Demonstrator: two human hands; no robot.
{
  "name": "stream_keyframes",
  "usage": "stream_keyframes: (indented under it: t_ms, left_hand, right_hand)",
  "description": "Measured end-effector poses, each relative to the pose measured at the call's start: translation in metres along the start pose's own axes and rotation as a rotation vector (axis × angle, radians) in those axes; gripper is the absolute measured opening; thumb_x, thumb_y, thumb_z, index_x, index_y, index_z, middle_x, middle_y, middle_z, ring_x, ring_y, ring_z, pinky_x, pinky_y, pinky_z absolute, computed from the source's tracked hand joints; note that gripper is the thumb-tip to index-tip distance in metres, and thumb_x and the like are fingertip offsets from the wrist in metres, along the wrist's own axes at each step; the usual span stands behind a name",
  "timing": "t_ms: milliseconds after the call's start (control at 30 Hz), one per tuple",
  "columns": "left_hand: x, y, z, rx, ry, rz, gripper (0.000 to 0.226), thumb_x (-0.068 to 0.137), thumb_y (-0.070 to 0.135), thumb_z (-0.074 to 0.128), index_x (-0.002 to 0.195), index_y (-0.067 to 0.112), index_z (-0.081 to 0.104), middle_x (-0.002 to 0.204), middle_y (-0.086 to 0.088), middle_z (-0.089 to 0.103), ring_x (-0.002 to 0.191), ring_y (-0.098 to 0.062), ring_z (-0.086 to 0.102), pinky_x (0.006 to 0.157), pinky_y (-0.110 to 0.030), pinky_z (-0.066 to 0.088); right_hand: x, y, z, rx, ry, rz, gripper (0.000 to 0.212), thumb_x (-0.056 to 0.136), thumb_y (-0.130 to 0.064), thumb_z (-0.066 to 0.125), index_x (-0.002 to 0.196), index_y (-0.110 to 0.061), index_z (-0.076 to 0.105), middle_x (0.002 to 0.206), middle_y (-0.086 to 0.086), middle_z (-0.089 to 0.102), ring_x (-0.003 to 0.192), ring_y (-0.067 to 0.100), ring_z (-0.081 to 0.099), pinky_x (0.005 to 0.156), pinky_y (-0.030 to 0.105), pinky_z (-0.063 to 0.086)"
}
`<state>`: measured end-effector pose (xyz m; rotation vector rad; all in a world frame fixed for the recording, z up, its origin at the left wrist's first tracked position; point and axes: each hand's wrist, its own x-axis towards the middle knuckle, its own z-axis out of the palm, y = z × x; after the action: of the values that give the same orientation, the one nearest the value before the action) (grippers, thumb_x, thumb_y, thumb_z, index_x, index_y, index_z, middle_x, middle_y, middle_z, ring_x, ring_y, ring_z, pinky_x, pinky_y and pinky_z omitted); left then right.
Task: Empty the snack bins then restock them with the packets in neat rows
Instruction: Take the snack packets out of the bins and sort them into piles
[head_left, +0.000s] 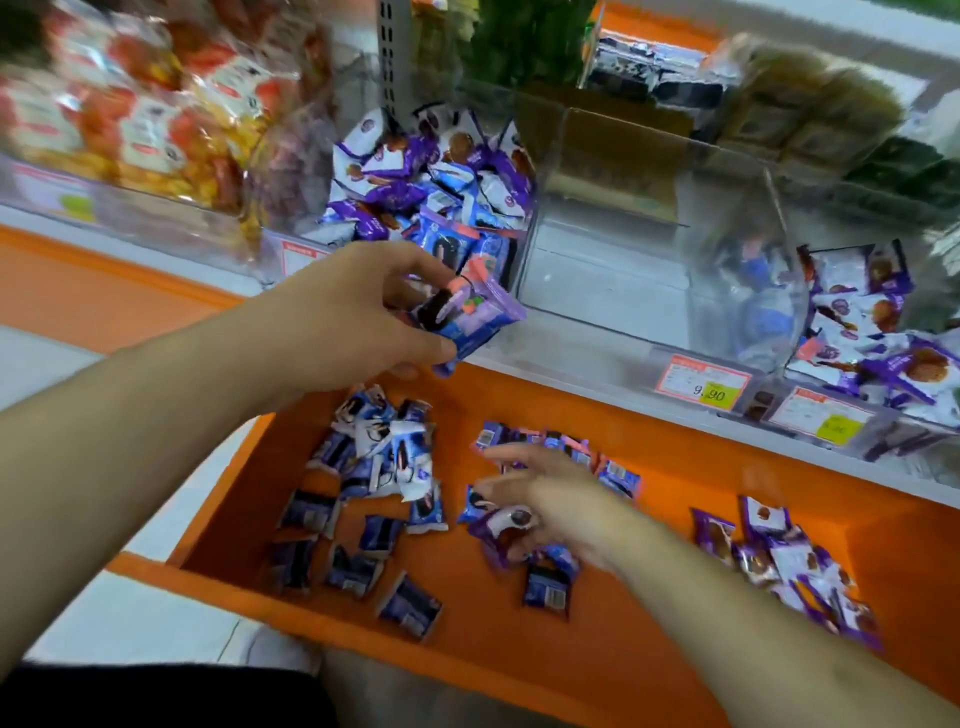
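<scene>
My left hand (358, 317) grips a small bunch of blue and purple cookie packets (467, 317) just in front of the left clear bin (415, 197), which holds a heap of purple and white packets. Below, my right hand (550, 499) reaches down onto the orange shelf (597, 649), fingers spread over a purple packet (501, 530); the view is blurred and its grip is unclear. Loose dark blue packets (363, 499) lie scattered on the shelf's left part. The middle clear bin (623, 291) holds no packets.
A clear bin at right (878, 343) holds purple and white packets. More purple packets (789, 566) lie on the shelf's right side. Price tags (701, 382) hang on the bin fronts. Bagged snacks (130, 93) fill the upper left bin.
</scene>
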<state>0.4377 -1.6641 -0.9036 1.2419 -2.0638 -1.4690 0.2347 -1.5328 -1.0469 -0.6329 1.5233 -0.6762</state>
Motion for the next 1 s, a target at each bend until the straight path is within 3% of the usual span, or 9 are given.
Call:
stream_keyframes:
  t_ms: [133, 267, 367, 467, 533, 700, 800, 900, 1000]
  left_hand:
    - [-0.006, -0.005, -0.012, 0.044, -0.018, -0.014, 0.046, 0.085, 0.021, 0.085, 0.12, 0.04, 0.062, 0.115, 0.005, 0.065, 0.076, -0.022, 0.077, 0.074, -0.044, 0.065]
    - [-0.005, -0.002, -0.01, 0.061, -0.046, -0.012, 0.048, 0.088, 0.02, 0.083, 0.125, 0.038, 0.06, 0.114, 0.008, 0.065, 0.075, -0.016, 0.077, 0.065, -0.031, 0.063]
    - [-0.002, 0.004, -0.003, 0.098, -0.071, 0.004, 0.049, 0.087, 0.022, 0.084, 0.126, 0.04, 0.06, 0.118, 0.008, 0.063, 0.076, -0.017, 0.077, 0.066, -0.03, 0.063]
    - [0.001, 0.014, 0.01, 0.134, -0.084, 0.038, 0.051, 0.084, 0.028, 0.086, 0.125, 0.042, 0.06, 0.117, 0.015, 0.06, 0.078, -0.016, 0.077, 0.067, -0.033, 0.065]
    - [0.003, 0.02, 0.02, 0.188, -0.101, 0.058, 0.052, 0.082, 0.032, 0.087, 0.124, 0.047, 0.059, 0.116, 0.018, 0.059, 0.083, -0.014, 0.075, 0.072, -0.036, 0.065]
    - [0.007, 0.03, 0.047, 0.255, -0.159, 0.098, 0.05, 0.078, 0.032, 0.09, 0.114, 0.051, 0.061, 0.113, 0.016, 0.066, 0.083, -0.015, 0.073, 0.077, -0.044, 0.061]
    - [0.009, 0.036, 0.063, 0.272, -0.201, 0.118, 0.048, 0.079, 0.029, 0.09, 0.112, 0.049, 0.062, 0.108, 0.016, 0.068, 0.083, -0.013, 0.074, 0.079, -0.043, 0.061]
    - [0.012, 0.04, 0.079, 0.3, -0.247, 0.148, 0.047, 0.079, 0.029, 0.09, 0.11, 0.051, 0.062, 0.108, 0.016, 0.069, 0.083, -0.008, 0.074, 0.083, -0.041, 0.061]
    - [0.014, 0.048, 0.099, 0.319, -0.297, 0.19, 0.047, 0.076, 0.03, 0.092, 0.107, 0.052, 0.064, 0.102, 0.016, 0.072, 0.082, -0.006, 0.074, 0.083, -0.039, 0.061]
  right_hand:
    - [0.017, 0.029, 0.015, 0.075, 0.0, 0.117, 0.033, 0.088, 0.0, 0.08, 0.117, -0.013, 0.075, 0.135, 0.014, 0.057, 0.115, 0.035, 0.067, 0.079, 0.052, 0.065]
    - [0.018, 0.038, 0.022, 0.11, 0.005, 0.148, 0.055, 0.09, 0.021, 0.066, 0.14, -0.002, 0.06, 0.131, 0.021, 0.054, 0.1, 0.041, 0.075, 0.082, 0.05, 0.065]
    - [0.007, 0.034, 0.009, 0.2, 0.03, 0.109, 0.054, 0.086, 0.008, 0.079, 0.136, -0.004, 0.063, 0.15, 0.023, 0.052, 0.116, 0.04, 0.069, 0.069, 0.049, 0.066]
    - [-0.023, 0.02, -0.014, 0.091, 0.038, 0.041, 0.029, 0.088, -0.006, 0.082, 0.108, -0.026, 0.074, 0.128, 0.001, 0.066, 0.112, 0.023, 0.069, 0.058, 0.044, 0.063]
    - [-0.039, 0.018, -0.031, 0.024, 0.085, 0.011, 0.03, 0.089, -0.013, 0.082, 0.107, -0.033, 0.071, 0.121, -0.01, 0.067, 0.108, 0.016, 0.069, 0.056, 0.045, 0.063]
    - [-0.062, 0.025, -0.065, 0.007, 0.278, 0.03, 0.028, 0.095, -0.01, 0.077, 0.121, -0.01, 0.067, 0.112, 0.007, 0.068, 0.09, 0.015, 0.068, 0.054, 0.031, 0.061]
    - [-0.078, 0.029, -0.086, -0.065, 0.274, 0.048, 0.019, 0.097, -0.008, 0.074, 0.113, -0.016, 0.067, 0.106, -0.003, 0.063, 0.085, 0.006, 0.06, 0.057, 0.022, 0.055]
    - [-0.094, 0.044, -0.125, -0.217, 0.339, 0.096, 0.029, 0.09, -0.014, 0.083, 0.112, -0.025, 0.066, 0.118, -0.002, 0.066, 0.1, 0.012, 0.068, 0.079, 0.037, 0.061]
    - [-0.118, 0.058, -0.176, -0.311, 0.484, 0.158, 0.034, 0.091, -0.007, 0.079, 0.121, -0.015, 0.065, 0.108, -0.003, 0.066, 0.096, 0.019, 0.07, 0.07, 0.042, 0.062]
